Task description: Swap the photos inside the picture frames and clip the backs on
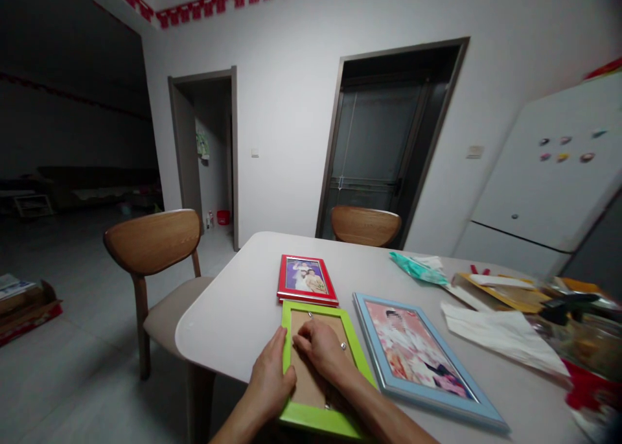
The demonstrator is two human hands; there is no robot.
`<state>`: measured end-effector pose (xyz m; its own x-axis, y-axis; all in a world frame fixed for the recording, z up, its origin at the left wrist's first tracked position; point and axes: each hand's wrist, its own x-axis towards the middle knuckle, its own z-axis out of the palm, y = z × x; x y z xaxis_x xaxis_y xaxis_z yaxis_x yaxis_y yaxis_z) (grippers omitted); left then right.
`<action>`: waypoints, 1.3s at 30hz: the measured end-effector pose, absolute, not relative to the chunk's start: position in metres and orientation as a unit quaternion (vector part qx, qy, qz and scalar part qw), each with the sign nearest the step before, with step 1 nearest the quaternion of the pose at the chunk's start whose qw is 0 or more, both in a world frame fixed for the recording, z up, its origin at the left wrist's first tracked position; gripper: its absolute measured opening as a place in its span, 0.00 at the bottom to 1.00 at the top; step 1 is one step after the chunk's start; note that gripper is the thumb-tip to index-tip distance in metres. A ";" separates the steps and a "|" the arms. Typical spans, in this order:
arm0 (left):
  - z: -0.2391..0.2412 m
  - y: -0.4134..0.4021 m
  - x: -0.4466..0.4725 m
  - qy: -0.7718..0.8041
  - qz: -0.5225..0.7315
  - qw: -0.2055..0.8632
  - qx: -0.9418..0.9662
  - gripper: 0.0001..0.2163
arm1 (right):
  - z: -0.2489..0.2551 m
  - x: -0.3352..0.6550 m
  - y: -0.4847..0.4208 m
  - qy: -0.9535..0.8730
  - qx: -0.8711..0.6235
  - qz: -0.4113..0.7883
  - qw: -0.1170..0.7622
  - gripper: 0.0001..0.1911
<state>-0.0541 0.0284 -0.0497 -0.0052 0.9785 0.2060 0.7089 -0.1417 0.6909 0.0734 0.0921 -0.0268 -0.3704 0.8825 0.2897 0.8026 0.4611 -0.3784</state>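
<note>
A green picture frame (296,311) lies face down on the white table (233,314), its brown backing board up. My left hand (269,379) rests on the frame's left edge, fingers together and curled over the rim. My right hand (321,353) lies on the backing board with its fingertips pressed near a small metal clip. A red frame (306,280) with a photo lies just beyond the green one. A blue frame (420,360) with a photo lies to the right, close to my right forearm.
Two wooden chairs (155,243) (365,225) stand at the table's left and far side. Papers (500,334), a teal bag (418,268) and clutter fill the table's right end. A white fridge (549,178) stands at right. Two doorways open in the back wall.
</note>
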 end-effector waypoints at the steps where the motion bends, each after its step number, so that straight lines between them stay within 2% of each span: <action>1: -0.050 0.029 -0.054 0.624 0.337 0.201 0.675 0.30 | -0.026 0.077 0.098 -0.819 -0.518 0.084 0.232 0.11; 8: -0.051 0.030 -0.056 0.615 0.347 0.203 0.679 0.31 | -0.032 0.094 0.126 -0.786 -0.573 0.058 0.223 0.13; 19: -0.050 0.030 -0.055 0.607 0.367 0.213 0.672 0.30 | -0.020 0.092 0.109 -0.812 -0.539 0.070 0.211 0.15; 22: -0.051 0.030 -0.055 0.611 0.363 0.211 0.671 0.30 | -0.006 0.111 0.086 -0.841 -0.478 0.117 0.225 0.19; 25: -0.051 0.030 -0.055 0.608 0.366 0.207 0.673 0.30 | 0.006 0.131 0.057 -0.879 -0.390 0.210 0.175 0.16; 28: -0.052 0.029 -0.055 0.609 0.367 0.205 0.673 0.29 | 0.010 0.136 0.038 -0.883 -0.371 0.253 0.135 0.12; 33: -0.053 0.032 -0.055 0.610 0.366 0.212 0.670 0.29 | -0.006 0.124 0.038 -0.877 -0.372 0.228 0.202 0.05; 36: -0.038 0.028 -0.055 0.608 0.377 0.231 0.660 0.29 | -0.015 0.125 0.041 -0.867 -0.378 0.231 0.227 0.04; 39: -0.014 0.011 -0.053 0.577 0.428 0.280 0.637 0.25 | -0.016 0.132 0.043 -0.835 -0.442 0.213 0.251 0.11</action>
